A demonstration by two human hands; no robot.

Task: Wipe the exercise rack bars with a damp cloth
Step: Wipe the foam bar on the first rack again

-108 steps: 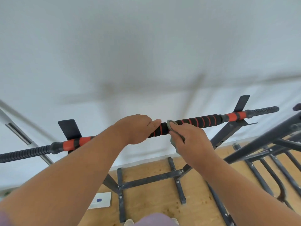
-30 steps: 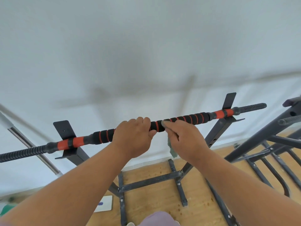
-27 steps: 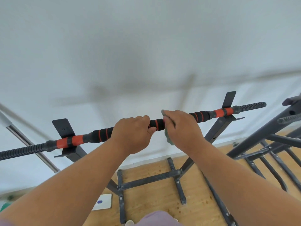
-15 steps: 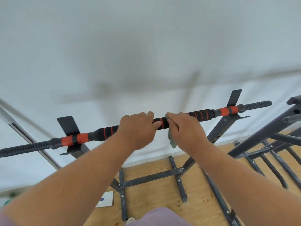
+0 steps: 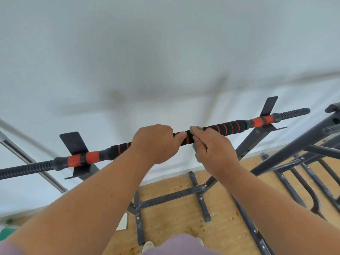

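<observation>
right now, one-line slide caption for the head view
Left hand grips the padded bar; right hand presses a cloth to it.

Bar [image 5: 230,126]: left end cut by picture edge; middle section hidden under left hand [image 5: 154,142]. Cloth [image 5: 196,155]: mostly hidden behind right hand [image 5: 213,150]. Second rack [image 5: 303,144]: cut at right edge. Green object [image 5: 6,231], lower left: blurred, unidentifiable.

Matt foam bar [image 5: 228,126], wood floor [image 5: 176,225]
</observation>
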